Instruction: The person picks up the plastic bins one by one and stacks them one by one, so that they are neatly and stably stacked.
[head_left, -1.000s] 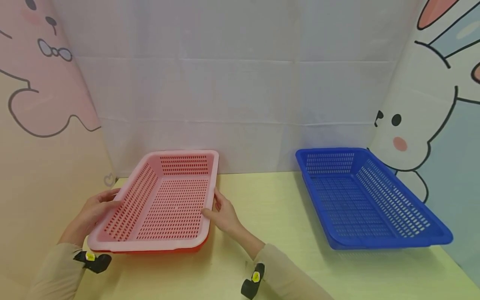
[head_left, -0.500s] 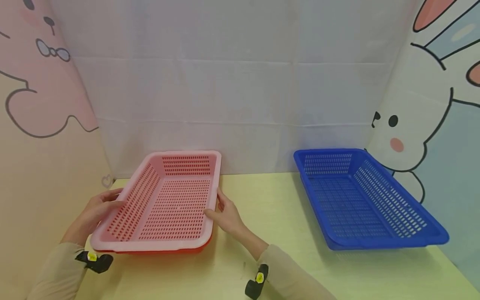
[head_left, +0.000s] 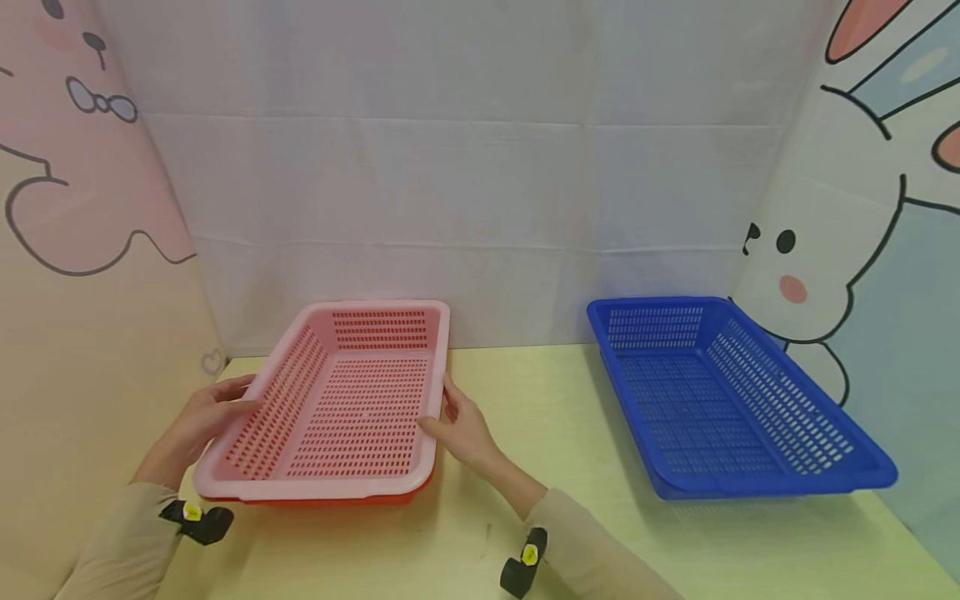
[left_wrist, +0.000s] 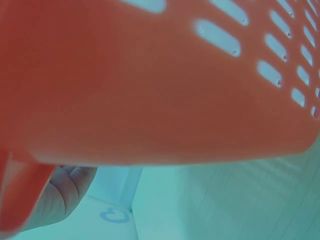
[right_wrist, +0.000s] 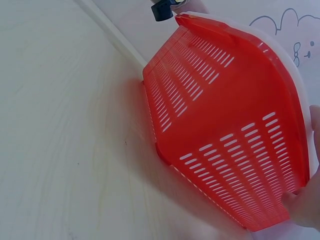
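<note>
In the left half of the head view, above the pale yellow table (head_left: 540,400), a pink basket (head_left: 365,408) sits nested in a bright red basket (right_wrist: 225,115), which shows as a thin edge below the pink front rim. The pink one is a shallow rectangle with rounded corners, a smooth, broad rim and rows of small slots across floor and walls. The right wrist view shows the red outer wall, glossy and slotted too. The left hand (head_left: 206,417) grips the left rim; the right hand's (head_left: 465,429) fingers pinch the right rim, thumb on top.
</note>
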